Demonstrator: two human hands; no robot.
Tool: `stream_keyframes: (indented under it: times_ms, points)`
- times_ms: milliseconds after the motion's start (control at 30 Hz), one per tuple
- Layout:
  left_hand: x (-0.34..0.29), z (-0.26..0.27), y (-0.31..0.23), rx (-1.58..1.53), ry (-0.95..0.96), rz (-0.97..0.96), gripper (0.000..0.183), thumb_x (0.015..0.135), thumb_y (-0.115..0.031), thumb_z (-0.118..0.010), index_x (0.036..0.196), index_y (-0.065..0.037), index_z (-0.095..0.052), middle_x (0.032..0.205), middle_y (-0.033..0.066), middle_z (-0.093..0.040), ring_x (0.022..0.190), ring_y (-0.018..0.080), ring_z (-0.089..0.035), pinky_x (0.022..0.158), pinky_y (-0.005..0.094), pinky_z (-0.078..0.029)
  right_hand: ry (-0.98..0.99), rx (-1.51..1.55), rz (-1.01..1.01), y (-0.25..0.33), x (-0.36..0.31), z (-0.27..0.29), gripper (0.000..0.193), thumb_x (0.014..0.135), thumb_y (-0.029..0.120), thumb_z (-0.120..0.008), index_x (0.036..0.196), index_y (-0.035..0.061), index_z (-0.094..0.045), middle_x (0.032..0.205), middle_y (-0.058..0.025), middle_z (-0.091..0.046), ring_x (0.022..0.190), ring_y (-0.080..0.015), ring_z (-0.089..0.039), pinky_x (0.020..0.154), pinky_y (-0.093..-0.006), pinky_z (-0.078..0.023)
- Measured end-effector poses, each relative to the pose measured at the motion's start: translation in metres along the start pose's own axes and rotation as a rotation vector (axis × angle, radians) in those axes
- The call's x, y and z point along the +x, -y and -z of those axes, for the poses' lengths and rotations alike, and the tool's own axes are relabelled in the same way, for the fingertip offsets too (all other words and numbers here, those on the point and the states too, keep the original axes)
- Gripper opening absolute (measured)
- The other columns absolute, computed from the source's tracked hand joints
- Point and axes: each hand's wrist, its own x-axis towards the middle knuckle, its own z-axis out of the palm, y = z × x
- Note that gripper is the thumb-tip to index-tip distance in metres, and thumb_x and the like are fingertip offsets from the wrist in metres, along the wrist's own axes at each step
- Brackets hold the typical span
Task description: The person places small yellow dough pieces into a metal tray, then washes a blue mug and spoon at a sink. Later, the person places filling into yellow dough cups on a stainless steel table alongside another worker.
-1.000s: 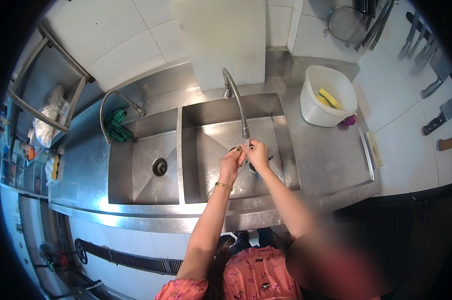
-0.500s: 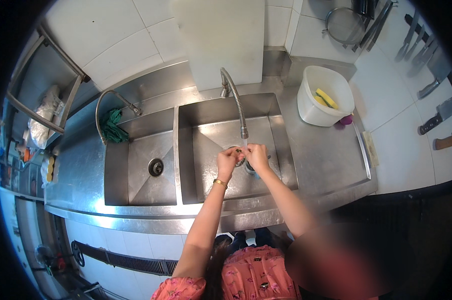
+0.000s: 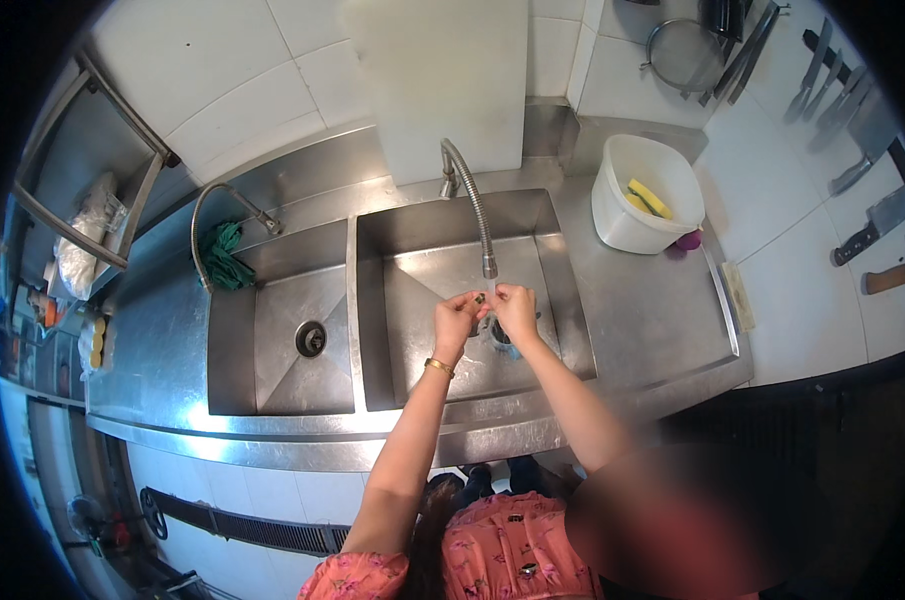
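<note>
Over the larger steel basin (image 3: pixel 412 345), my left hand (image 3: pixel 454 318) is pinched on a small dark green piece (image 3: pixel 479 298) that looks like a bit of leaf. My right hand (image 3: pixel 515 310) is beside it, fingertips drawn together at the same spot; what they grip is too small to make out. The hose faucet (image 3: pixel 472 205) hangs straight above, and a thin stream of water runs from its nozzle onto the fingers. Below my right hand, something bluish (image 3: pixel 513 352) and dark lies around the drain, partly hidden.
A smaller basin (image 3: pixel 272 300) with a second faucet (image 3: pixel 212 190) is on the left, a green cloth (image 3: pixel 224 258) over its corner. At right stands a white tub (image 3: pixel 627 225) holding yellow and green items. Knives (image 3: pixel 852 175) and a strainer (image 3: pixel 685 55) hang on the wall.
My hands stay under the faucet with only small finger movements. The small green piece shows a little more plainly between the fingertips. The whole view has shifted slightly.
</note>
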Motion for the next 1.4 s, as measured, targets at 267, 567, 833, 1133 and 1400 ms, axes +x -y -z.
stream_keyframes:
  times_ms: [267,567,833,1133,1400]
  points:
    - [0.002,-0.005,-0.001,-0.020,-0.106,0.020,0.012,0.084,-0.002,-0.053,0.091,0.006,-0.058,0.075,0.0058,-0.060,0.063,0.0089,-0.058,0.058,0.0200,-0.051,-0.015,-0.003,-0.036,-0.011,-0.003,-0.014,0.014,0.078,0.006,-0.058,0.074,-0.0065,-0.061,0.061,-0.0132,-0.063,0.051,-0.0143,-0.061,0.048,-0.0258,-0.046]
    - [0.000,-0.008,0.002,-0.089,-0.130,0.033,0.013,0.082,-0.004,-0.055,0.094,0.001,-0.058,0.075,0.0040,-0.058,0.058,0.0095,-0.056,0.054,0.0200,-0.049,0.129,0.212,-0.283,-0.009,0.002,-0.015,0.014,0.081,0.005,-0.052,0.082,-0.0041,-0.063,0.065,-0.0073,-0.063,0.054,-0.0113,-0.057,0.050,-0.0252,-0.045]
    - [0.003,0.014,-0.005,0.003,0.029,0.064,0.032,0.084,-0.019,-0.052,0.114,-0.009,-0.051,0.100,0.0040,-0.059,0.088,0.0126,-0.055,0.074,0.0270,-0.046,0.187,0.697,-0.455,-0.008,-0.006,-0.040,0.019,0.077,0.011,-0.059,0.094,0.0030,-0.063,0.079,-0.0052,-0.063,0.070,-0.0115,-0.056,0.060,-0.0276,-0.046]
    - [0.017,0.000,0.007,-0.067,0.009,0.026,0.008,0.086,-0.014,-0.049,0.083,-0.007,-0.052,0.066,-0.0037,-0.051,0.054,0.0058,-0.048,0.048,0.0196,-0.040,-0.099,0.264,-0.556,0.012,0.006,-0.032,0.023,0.071,0.020,-0.066,0.078,-0.0019,-0.064,0.071,-0.0136,-0.064,0.062,-0.0188,-0.062,0.058,-0.0300,-0.048]
    - [0.026,-0.005,-0.004,-0.400,0.132,0.059,0.020,0.087,-0.012,-0.045,0.106,-0.006,-0.049,0.088,0.0059,-0.056,0.085,0.0162,-0.055,0.078,0.0301,-0.046,-0.078,0.839,-0.504,0.001,0.001,-0.060,0.015,0.081,0.004,-0.054,0.090,0.0045,-0.066,0.081,-0.0007,-0.063,0.076,-0.0129,-0.058,0.068,-0.0260,-0.047]
